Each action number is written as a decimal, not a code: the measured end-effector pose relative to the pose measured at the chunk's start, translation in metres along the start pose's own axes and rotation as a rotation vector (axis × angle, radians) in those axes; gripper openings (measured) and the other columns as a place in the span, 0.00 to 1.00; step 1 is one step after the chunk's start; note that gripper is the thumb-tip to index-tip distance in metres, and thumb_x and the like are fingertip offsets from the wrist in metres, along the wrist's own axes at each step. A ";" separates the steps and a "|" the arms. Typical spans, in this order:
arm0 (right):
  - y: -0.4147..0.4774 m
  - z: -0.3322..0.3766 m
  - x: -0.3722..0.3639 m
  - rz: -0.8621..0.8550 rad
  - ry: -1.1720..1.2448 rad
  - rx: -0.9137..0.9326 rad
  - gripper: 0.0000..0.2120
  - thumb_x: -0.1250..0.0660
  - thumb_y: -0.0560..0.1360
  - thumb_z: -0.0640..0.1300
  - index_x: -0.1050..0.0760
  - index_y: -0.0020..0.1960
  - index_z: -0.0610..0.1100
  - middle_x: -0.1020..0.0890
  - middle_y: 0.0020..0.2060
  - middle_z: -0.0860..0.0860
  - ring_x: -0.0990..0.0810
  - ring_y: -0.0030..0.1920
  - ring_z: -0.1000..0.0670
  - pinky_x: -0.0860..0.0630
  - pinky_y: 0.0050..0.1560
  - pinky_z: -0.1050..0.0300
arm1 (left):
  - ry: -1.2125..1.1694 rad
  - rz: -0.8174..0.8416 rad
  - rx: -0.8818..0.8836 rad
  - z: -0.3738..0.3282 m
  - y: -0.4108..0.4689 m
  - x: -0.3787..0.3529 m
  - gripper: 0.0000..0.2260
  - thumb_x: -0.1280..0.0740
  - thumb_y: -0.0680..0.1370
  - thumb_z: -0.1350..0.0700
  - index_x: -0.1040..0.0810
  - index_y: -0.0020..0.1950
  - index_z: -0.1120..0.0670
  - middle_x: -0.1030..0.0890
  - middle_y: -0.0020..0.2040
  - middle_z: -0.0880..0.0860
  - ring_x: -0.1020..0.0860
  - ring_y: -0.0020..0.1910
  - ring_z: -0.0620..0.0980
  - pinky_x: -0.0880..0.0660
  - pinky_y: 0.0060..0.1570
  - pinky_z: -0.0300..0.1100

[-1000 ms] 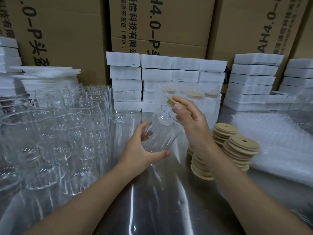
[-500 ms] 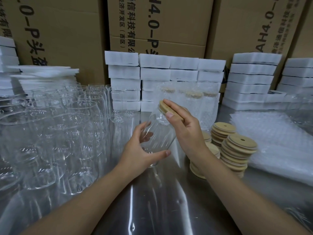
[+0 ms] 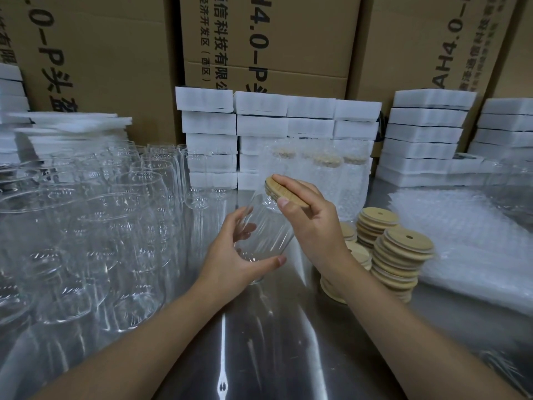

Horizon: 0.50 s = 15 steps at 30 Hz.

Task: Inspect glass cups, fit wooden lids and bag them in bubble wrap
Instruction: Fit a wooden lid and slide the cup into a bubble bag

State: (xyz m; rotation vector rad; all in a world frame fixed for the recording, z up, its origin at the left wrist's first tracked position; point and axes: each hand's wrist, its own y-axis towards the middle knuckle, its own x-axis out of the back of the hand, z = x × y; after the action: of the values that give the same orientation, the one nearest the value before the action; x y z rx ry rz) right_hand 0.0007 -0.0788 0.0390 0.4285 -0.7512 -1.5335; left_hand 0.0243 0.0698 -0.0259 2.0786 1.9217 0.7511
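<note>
The bench is shiny steel, and the stacks of wooden lids stand on it. Left of the lid stacks, past a bare strip of metal, crowd the empty glass cups. Just right of the stacks lies a pile of bubble wrap. Behind them stand bagged cups, with stacked white foam blocks farther back.

The middle carton reads "4.0-P", "科技有限" and "(西区)" — the right carton "AH4.0", the left carton seemingly ".0-P头".
</note>
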 end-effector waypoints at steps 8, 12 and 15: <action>-0.005 0.001 -0.003 -0.018 -0.071 -0.001 0.16 0.36 0.72 0.52 0.28 0.60 0.61 0.25 0.60 0.56 0.25 0.59 0.62 0.28 0.60 0.65 | -0.001 -0.015 -0.024 -0.003 0.000 0.002 0.41 0.17 0.56 0.44 0.34 0.63 0.31 0.23 0.59 0.40 0.27 0.60 0.31 0.29 0.57 0.37; 0.001 0.013 0.010 0.078 -0.185 -0.082 0.20 0.41 0.73 0.61 0.30 0.64 0.63 0.31 0.68 0.61 0.33 0.66 0.64 0.35 0.65 0.66 | -0.046 -0.030 -0.019 -0.007 0.001 -0.001 0.40 0.18 0.56 0.43 0.34 0.62 0.31 0.23 0.59 0.41 0.26 0.60 0.31 0.26 0.53 0.30; 0.006 0.029 0.037 0.079 -0.284 -0.062 0.16 0.45 0.76 0.61 0.29 0.62 0.65 0.28 0.64 0.65 0.32 0.65 0.66 0.37 0.59 0.71 | -0.073 -0.080 -0.007 -0.010 0.003 -0.003 0.40 0.19 0.55 0.41 0.34 0.62 0.32 0.22 0.57 0.40 0.25 0.57 0.30 0.25 0.55 0.37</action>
State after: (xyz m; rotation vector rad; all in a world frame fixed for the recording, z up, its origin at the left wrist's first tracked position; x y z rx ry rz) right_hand -0.0183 -0.1095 0.0699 0.1338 -0.9258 -1.5557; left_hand 0.0217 0.0649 -0.0167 1.9843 1.9473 0.6548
